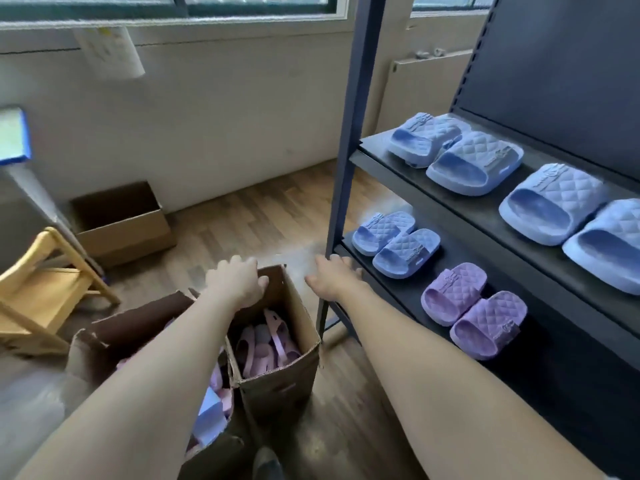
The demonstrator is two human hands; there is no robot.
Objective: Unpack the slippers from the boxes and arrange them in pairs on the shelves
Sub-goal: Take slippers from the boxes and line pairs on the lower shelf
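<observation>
Left of and beyond the left hand (237, 282), an empty carton (121, 220) stands on the floor. The left hand curls its fingers over the far rim of the open box (277, 393). Below that hand, inside the box, lie the pink slippers (266, 348), loose and jumbled. The right hand (334, 278) hovers palm down with fingers spread, holding nothing, just beside the front corner of the lower shelf (412, 289). To its right on that shelf sit a small blue pair (394, 244) and a purple pair (474, 310); above them are two larger blue pairs (453, 154).

The unpacking looks partway done: the left hand seems to be steadying the box. Next, the free right hand would need to dip in, pick two matching pink slippers and set them beside the purple pair.
</observation>
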